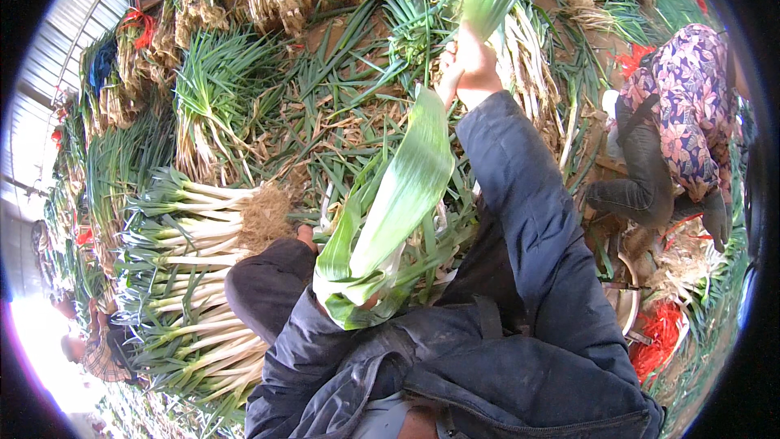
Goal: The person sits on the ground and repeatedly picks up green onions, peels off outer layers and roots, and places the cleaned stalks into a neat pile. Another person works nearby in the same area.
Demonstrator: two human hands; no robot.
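Observation:
My right hand (pixel 476 70) is stretched out at the upper centre, its fingers closed around green leek tops (pixel 496 3) that fan out beyond it. Close to my lap, broad leek leaves (pixel 399 189) spread over my left hand (pixel 368 301), with only bits of skin showing. They fold and bunch there as if gripped. The widest leaf, pale green and blurred, reaches up towards my right wrist. On the left, trimmed leeks (pixel 204 259) lie in a row with white shafts and roots pointing towards my knee.
Loose leaves and peelings (pixel 323 110) litter the ground ahead. A leek bundle (pixel 210 97) stands at the upper left, and unpeeled leeks (pixel 530 67) lie beyond my right arm. A co-worker in a floral top (pixel 691 103) bends at the right, near red twine (pixel 658 341). Another person (pixel 100 353) sits lower left.

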